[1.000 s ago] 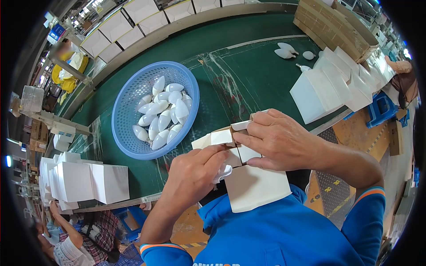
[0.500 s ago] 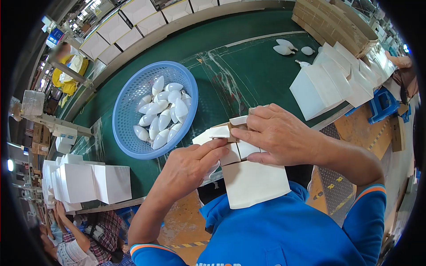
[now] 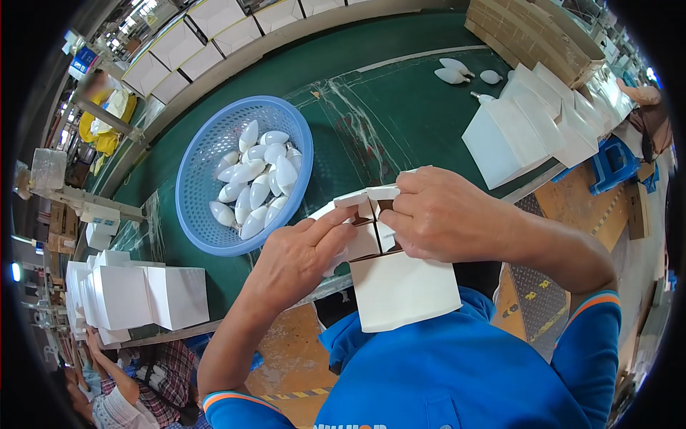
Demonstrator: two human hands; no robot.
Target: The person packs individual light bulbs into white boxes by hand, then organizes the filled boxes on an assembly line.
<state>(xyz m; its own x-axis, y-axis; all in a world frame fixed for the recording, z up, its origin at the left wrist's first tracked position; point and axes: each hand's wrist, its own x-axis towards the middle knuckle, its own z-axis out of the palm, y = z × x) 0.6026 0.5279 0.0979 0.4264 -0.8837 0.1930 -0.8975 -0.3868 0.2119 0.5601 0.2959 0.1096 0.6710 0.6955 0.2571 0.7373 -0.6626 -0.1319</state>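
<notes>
A white cardboard box (image 3: 406,292) rests against the blue shirt at the table's near edge, its upper end divided into small compartments with flaps standing up. My left hand (image 3: 306,259) is closed on the left side of the box, fingertips at a flap and the compartment opening. From the right, my right hand (image 3: 441,214) grips the flaps on the other side, fingers curled over the edge. What lies inside the compartments is mostly hidden. Beyond my left hand stands a blue perforated basket (image 3: 187,214) holding several white candle-shaped bulbs (image 3: 249,170).
White boxes (image 3: 125,297) stand at the left edge of the green table (image 3: 357,143); more white boxes (image 3: 511,136) lie at the right beside a brown carton (image 3: 532,36). Several loose bulbs (image 3: 451,74) lie near them. A person (image 3: 114,400) is at lower left, others farther off.
My fingers have shifted at the top of the box, and the flaps stand farther apart, showing more of the compartments. The view has moved slightly.
</notes>
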